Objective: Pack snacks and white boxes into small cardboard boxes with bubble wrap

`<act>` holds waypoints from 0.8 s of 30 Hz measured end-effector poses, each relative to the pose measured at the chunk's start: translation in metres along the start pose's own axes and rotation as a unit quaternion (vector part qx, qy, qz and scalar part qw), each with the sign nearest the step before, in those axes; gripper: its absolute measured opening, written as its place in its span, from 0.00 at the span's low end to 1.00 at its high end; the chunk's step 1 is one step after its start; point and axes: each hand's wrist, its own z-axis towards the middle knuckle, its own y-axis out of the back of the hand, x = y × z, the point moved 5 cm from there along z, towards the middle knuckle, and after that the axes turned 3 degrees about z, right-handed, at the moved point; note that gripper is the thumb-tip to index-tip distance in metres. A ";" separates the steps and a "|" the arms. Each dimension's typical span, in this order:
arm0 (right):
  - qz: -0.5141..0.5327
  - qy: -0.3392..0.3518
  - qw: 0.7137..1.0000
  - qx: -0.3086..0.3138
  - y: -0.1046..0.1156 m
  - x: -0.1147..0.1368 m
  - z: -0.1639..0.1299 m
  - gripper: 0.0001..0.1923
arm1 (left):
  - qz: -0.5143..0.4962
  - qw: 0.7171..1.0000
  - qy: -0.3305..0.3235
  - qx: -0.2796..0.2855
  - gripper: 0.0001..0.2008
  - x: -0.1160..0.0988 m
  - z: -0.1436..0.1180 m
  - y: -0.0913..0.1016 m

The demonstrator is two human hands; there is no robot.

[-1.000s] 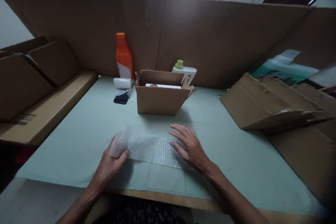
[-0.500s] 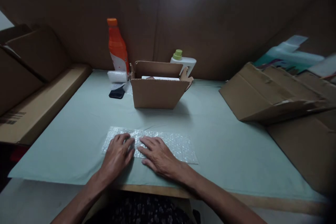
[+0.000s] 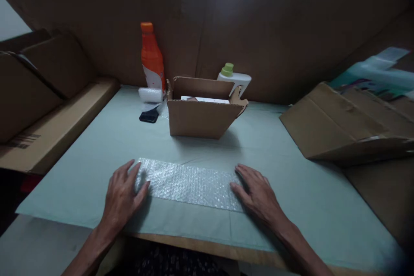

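Observation:
A strip of clear bubble wrap [image 3: 189, 183] lies flat on the pale green table cover [image 3: 97, 146] near the front edge. My left hand [image 3: 123, 194] rests palm down on its left end, fingers spread. My right hand [image 3: 257, 192] presses flat on its right end. Neither hand grips anything. Behind the wrap stands a small open cardboard box [image 3: 202, 112] with something white inside.
An orange bottle [image 3: 152, 58], a white roll [image 3: 150, 95] and a black phone [image 3: 149, 116] sit left of the box; a white bottle with a green cap [image 3: 234, 77] stands behind it. Flattened cardboard [image 3: 339, 123] lies at right, long boxes [image 3: 48, 129] at left, a cardboard wall behind.
The curled bubble wrap was laid flat; both hands met at its middle, then slid apart to its two ends.

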 end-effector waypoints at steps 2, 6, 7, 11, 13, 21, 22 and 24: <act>0.018 0.006 1.000 0.012 -0.009 0.012 0.011 0.18 | 0.049 0.998 0.033 0.005 0.20 0.014 -0.009 -0.002; 0.129 -0.008 0.991 0.043 -0.002 0.024 0.003 0.13 | 0.004 0.999 0.050 0.006 0.11 0.020 -0.016 -0.004; 0.166 -0.032 0.984 0.055 0.003 0.025 -0.005 0.12 | -0.021 0.998 0.058 0.005 0.09 0.018 -0.012 -0.002; 0.331 -0.150 0.924 0.120 0.011 0.031 -0.058 0.26 | -0.099 0.994 0.034 0.020 0.06 -0.006 0.036 0.004; 0.428 -0.185 0.869 0.167 0.003 0.040 -0.090 0.37 | -0.115 0.993 -0.016 0.034 0.11 -0.028 0.071 -0.004; 0.429 -0.168 0.834 0.304 -0.042 0.080 -0.146 0.27 | -0.152 0.979 -0.104 0.084 0.32 -0.087 0.111 -0.047; 0.446 -0.163 0.831 0.291 -0.043 0.084 -0.145 0.26 | -0.160 0.977 -0.117 0.084 0.31 -0.085 0.095 -0.036; 0.513 -0.160 0.803 0.259 -0.041 0.091 -0.138 0.27 | -0.194 0.963 -0.154 0.102 0.31 -0.079 0.054 -0.008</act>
